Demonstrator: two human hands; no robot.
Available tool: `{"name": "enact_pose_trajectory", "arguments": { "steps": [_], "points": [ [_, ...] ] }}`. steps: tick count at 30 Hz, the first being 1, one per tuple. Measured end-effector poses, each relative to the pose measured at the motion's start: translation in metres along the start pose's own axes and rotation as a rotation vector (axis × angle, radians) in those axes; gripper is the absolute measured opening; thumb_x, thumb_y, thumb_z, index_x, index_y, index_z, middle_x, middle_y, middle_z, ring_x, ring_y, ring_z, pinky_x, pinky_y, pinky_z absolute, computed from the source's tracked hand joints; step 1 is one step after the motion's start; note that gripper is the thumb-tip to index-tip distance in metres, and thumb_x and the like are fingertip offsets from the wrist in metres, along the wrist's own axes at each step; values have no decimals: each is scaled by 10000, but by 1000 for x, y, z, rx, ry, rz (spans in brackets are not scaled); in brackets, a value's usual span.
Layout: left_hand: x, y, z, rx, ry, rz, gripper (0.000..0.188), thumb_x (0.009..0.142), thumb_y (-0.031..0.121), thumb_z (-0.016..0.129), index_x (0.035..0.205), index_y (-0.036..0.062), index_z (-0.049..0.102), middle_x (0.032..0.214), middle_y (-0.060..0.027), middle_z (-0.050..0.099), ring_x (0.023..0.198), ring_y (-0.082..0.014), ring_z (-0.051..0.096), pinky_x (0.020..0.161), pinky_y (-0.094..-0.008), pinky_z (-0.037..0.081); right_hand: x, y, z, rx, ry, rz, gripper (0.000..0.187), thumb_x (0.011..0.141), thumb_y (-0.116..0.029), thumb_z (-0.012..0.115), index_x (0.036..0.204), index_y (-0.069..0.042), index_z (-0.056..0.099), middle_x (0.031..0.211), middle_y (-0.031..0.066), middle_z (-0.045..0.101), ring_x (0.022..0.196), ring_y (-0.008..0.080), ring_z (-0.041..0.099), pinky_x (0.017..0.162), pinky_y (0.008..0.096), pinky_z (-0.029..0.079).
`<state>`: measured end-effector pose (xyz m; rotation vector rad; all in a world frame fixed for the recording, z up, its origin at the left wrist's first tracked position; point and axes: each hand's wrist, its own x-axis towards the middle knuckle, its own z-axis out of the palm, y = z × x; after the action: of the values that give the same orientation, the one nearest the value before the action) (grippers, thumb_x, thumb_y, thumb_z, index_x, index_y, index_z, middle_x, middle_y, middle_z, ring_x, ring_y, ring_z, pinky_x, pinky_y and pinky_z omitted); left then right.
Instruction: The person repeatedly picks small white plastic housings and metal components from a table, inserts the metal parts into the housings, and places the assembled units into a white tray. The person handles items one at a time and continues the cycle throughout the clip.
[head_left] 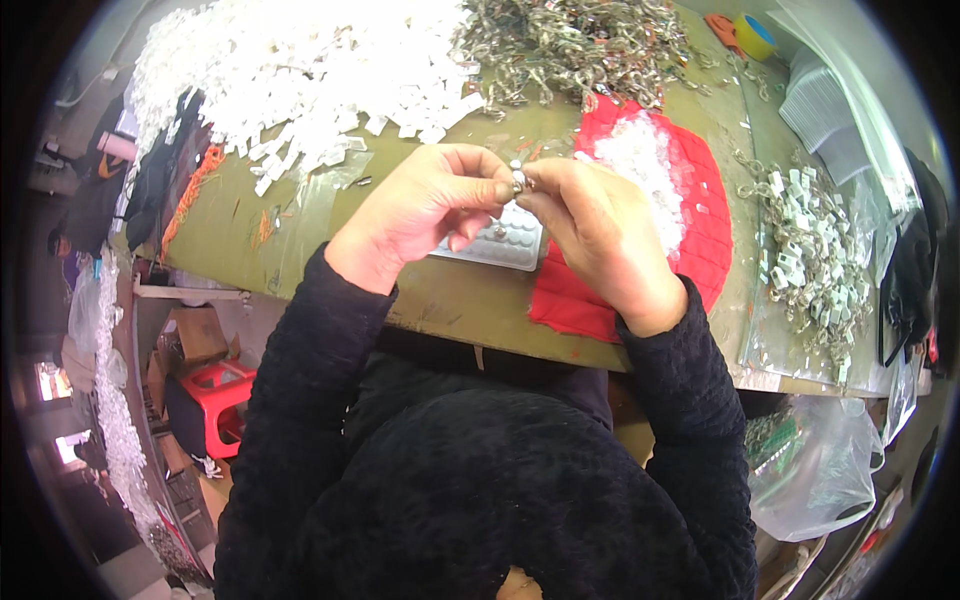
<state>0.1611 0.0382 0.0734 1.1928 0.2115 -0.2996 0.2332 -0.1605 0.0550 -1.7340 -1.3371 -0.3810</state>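
My left hand [445, 195] and my right hand [605, 225] meet fingertip to fingertip over the table. Between their thumbs and forefingers they pinch a small shiny metal piece [517, 183] with a whitish bit at its top. It is too small to name more closely. Right below the hands lies a pale plastic tray [510, 250] with rows of round hollows, partly hidden by the left fingers. Beside the tray, under my right hand, a red quilted cloth [708, 190] carries a heap of clear plastic bits [645, 165].
A large pile of white tags [300, 80] covers the table's far left. Tangled metallic chains [575, 45] lie behind the hands. More chains with pale tags [815, 260] are at right, near a yellow tape roll [755, 38]. A red stool [215, 400] stands below left.
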Motion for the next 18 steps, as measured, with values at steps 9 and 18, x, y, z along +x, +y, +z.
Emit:
{"name": "enact_pose_trajectory", "arguments": {
  "steps": [9,18],
  "points": [
    [-18,-18,15,233,186,211,161,904,94,687,1020,-16,708,818,-81,703,561,-106,631,479,-228,498,-4,-10,4,2,-56,-12,281,782,-13,751,1038,-48,642,692,80,626,589,246,609,535,347,474],
    [-34,-38,18,364,266,317,131,951,77,637,1026,-15,692,814,-64,695,624,-127,674,535,-236,531,-9,-15,6,31,-165,113,253,783,-11,710,1010,-60,609,649,80,598,568,263,605,527,368,461]
  ]
}}
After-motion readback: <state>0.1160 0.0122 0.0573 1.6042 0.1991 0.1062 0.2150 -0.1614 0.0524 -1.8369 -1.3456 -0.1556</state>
